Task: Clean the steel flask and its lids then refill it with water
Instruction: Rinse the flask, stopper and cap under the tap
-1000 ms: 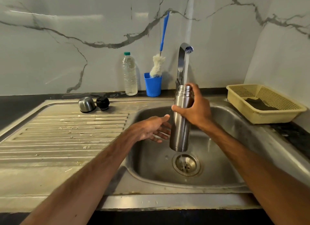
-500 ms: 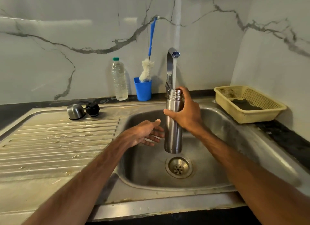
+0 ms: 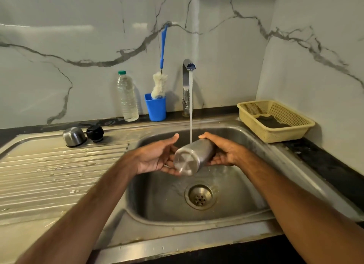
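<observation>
While tap water (image 3: 190, 106) is striking it, the steel flask (image 3: 194, 157) is lying sideways above the sink (image 3: 248, 187) — base toward 7 o'clock — the right hand (image 3: 224, 153) gripping it, the left hand (image 3: 157, 157) cradling underneath, fingers flat.

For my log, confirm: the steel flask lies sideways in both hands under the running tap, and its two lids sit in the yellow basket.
Wrong on the lids: the head view shows the steel cup lid and black stopper on the drainboard, not in the yellow basket. The steel flask does lie sideways in the left hand and right hand under the running tap.
</observation>
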A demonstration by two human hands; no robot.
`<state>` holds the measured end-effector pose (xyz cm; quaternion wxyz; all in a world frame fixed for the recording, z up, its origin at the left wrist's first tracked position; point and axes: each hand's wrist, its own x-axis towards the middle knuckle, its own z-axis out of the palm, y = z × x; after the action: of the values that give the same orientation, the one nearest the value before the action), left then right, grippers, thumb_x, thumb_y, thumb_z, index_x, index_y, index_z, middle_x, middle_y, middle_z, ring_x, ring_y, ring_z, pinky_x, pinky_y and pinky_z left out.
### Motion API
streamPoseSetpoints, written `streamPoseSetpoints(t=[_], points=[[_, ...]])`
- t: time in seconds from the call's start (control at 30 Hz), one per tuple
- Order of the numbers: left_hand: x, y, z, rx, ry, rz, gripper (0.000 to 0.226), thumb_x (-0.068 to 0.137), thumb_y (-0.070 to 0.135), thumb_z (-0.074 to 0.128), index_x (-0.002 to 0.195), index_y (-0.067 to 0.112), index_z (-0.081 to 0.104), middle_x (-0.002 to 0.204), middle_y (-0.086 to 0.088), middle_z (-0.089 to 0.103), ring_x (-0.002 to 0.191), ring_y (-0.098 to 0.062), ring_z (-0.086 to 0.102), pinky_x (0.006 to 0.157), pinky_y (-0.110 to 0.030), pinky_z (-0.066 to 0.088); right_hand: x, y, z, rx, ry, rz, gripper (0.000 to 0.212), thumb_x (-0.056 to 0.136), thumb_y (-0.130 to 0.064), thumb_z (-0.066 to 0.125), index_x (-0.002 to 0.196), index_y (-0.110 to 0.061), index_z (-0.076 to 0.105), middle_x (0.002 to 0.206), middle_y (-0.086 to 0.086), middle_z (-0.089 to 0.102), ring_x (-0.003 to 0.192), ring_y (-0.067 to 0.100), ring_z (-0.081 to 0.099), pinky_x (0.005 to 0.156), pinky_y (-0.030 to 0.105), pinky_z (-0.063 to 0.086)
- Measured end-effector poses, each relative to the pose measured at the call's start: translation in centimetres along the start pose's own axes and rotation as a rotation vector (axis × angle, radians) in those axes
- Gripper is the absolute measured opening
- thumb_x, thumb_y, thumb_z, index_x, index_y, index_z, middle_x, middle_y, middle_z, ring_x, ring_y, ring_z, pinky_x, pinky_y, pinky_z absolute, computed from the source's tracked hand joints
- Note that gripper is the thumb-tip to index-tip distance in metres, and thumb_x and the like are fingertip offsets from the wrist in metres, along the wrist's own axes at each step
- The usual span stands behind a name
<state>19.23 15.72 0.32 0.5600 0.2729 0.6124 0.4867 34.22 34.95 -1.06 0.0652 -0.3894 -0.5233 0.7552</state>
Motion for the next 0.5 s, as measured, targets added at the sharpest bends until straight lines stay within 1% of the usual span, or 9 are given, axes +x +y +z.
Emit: streamPoseSetpoints(t=[0.03, 0.07, 0.17, 0.23, 0.3, 0.4, 0.5], points=[[-0.2, 0.2, -0.1, -0.038, -0.018, 0.018, 0.073, 0.099, 0.058, 0.05, 0.14, -0.002, 0.051, 0.132, -0.033, 0.061, 0.123, -0.046, 0.061, 0.097, -0.049, 0.058, 0.2, 0.1, -0.1, 0.05, -0.029, 0.027, 0.075, 0.069, -0.034, 0.089, 0.13, -0.007, 0.054, 0.12, 0.024, 0.062, 0.092, 0.039, 0.073, 0.062, 0.046, 0.063], [-0.4, 0.5, -0.2, -0.069, -0.029, 0.037, 0.072, 0.1, 0.058, 0.047, 0.141, -0.002, 0.052, 0.132, -0.035, 0.061, 0.125, -0.047, 0.06, 0.099, -0.049, 0.057, 0.5, 0.2, -0.1, 0.09, -0.059, 0.047, 0.079, 0.065, -0.035, 0.09, 0.13, -0.007, 0.055, 0.12, 0.025, 0.063, 0.09, 0.04, 0.074, 0.06, 0.045, 0.062], [-0.9, 1.1, -0.3, -0.148, -0.065, 0.088, 0.078, 0.101, 0.061, 0.038, 0.137, -0.006, 0.057, 0.131, -0.035, 0.062, 0.118, -0.04, 0.067, 0.099, -0.044, 0.054, 0.7, 0.2, 0.1, 0.189, -0.153, 0.123, 0.087, 0.06, -0.042, 0.084, 0.131, -0.003, 0.054, 0.118, 0.03, 0.065, 0.083, 0.04, 0.075, 0.053, 0.04, 0.061], [-0.9, 1.3, -0.4, -0.197, -0.105, 0.102, 0.084, 0.101, 0.063, 0.035, 0.136, -0.01, 0.056, 0.134, -0.034, 0.06, 0.118, -0.037, 0.068, 0.102, -0.043, 0.051, 0.6, 0.1, 0.2, 0.24, -0.201, 0.189, 0.093, 0.059, -0.045, 0.08, 0.134, 0.002, 0.051, 0.11, 0.031, 0.067, 0.078, 0.038, 0.075, 0.052, 0.038, 0.061], [-0.8, 1.4, -0.5, -0.217, -0.112, 0.106, 0.086, 0.102, 0.064, 0.033, 0.136, -0.011, 0.056, 0.136, -0.033, 0.059, 0.118, -0.036, 0.068, 0.102, -0.042, 0.052, 0.7, 0.1, 0.1, 0.264, -0.227, 0.216, 0.096, 0.059, -0.046, 0.078, 0.136, 0.005, 0.051, 0.102, 0.032, 0.068, 0.072, 0.036, 0.075, 0.051, 0.037, 0.061], [-0.7, 1.5, -0.5, -0.228, -0.109, 0.114, 0.086, 0.103, 0.064, 0.031, 0.137, -0.011, 0.055, 0.137, -0.033, 0.059, 0.117, -0.035, 0.069, 0.098, -0.041, 0.055, 0.8, 0.1, 0.0, 0.259, -0.237, 0.213, 0.096, 0.059, -0.047, 0.077, 0.135, 0.006, 0.052, 0.101, 0.031, 0.068, 0.07, 0.035, 0.075, 0.052, 0.037, 0.062], [-0.8, 1.4, -0.2, -0.206, -0.084, 0.125, 0.079, 0.102, 0.061, 0.038, 0.137, -0.006, 0.055, 0.134, -0.033, 0.061, 0.116, -0.037, 0.069, 0.099, -0.043, 0.055, 0.6, -0.2, 0.1, 0.244, -0.206, 0.122, 0.091, 0.061, -0.045, 0.081, 0.134, -0.001, 0.05, 0.114, 0.031, 0.067, 0.081, 0.038, 0.075, 0.055, 0.04, 0.063]])
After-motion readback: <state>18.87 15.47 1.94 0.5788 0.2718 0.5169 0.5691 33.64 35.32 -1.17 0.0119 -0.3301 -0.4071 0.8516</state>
